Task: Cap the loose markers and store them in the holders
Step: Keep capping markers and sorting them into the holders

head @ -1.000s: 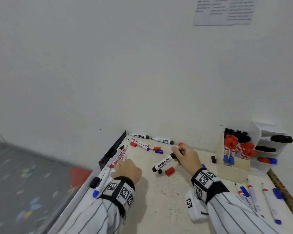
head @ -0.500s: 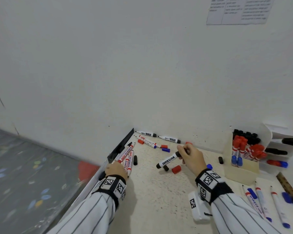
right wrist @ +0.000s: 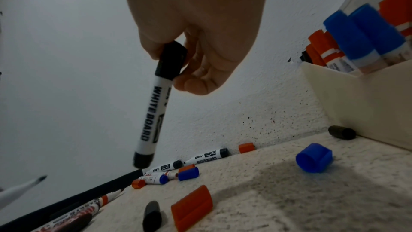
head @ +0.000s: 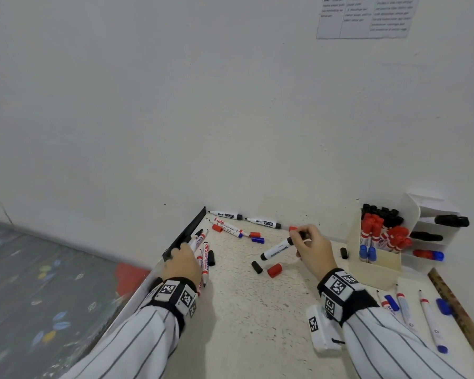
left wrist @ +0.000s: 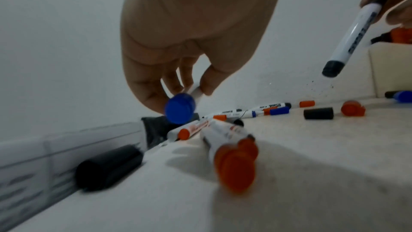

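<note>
White wall backs a speckled table (head: 257,310) low in frame. At centre-right my right hand (head: 312,248) pinches a capped black marker (head: 278,248); I should carry it upright to the holder (head: 378,263). At lower left my left hand (head: 182,261) pinches a blue-ended marker (left wrist: 180,106).

Left hand (head: 181,262) pinches with curled fingertips near the tabletop; right hand (head: 314,248) grips, raised.

Tabletop (head: 252,324): matt, rough, speckled off-white, stone-like.
Black marker (right wrist: 153,112): smooth glossy white plastic barrel, matt black plastic cap and end.
Loose caps (right wrist: 314,160): smooth plastic, slight sheen.
Front holder (head: 375,269): matt cream, card or plastic unclear.
Wall (head: 175,105): matt white paint, faintly textured.
Sleeves (head: 137,346): striped cloth.
Wall notice (head: 364,16): paper.
</note>
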